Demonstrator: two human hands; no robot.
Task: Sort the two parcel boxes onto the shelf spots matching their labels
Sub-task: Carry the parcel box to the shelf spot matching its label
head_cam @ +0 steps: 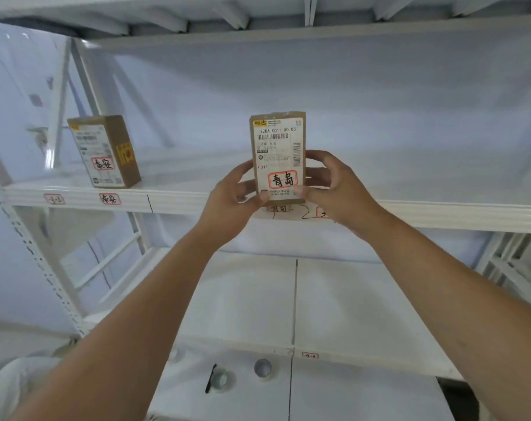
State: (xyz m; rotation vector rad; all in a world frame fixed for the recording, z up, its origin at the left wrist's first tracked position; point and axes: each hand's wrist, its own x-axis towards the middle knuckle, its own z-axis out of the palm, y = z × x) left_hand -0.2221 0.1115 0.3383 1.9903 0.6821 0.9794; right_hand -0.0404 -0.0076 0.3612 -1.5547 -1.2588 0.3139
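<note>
A brown parcel box (277, 147) with a white shipping label and a red-framed handwritten tag stands upright at the front of the middle shelf (179, 199). My left hand (230, 205) grips its lower left side and my right hand (334, 189) grips its lower right side. The box bottom is hidden by my fingers, so I cannot tell whether it rests on the shelf. A second brown parcel box (106, 151) with its own red-framed tag stands upright on the same shelf at the left, above a matching shelf-edge tag (109, 199).
More tags (322, 211) sit on the shelf edge behind my hands, partly hidden. Black lines divide the shelves into spots. White upright posts (33, 247) stand at left. The bottom shelf holds two tape rolls (262, 369) and a black pen (210, 378).
</note>
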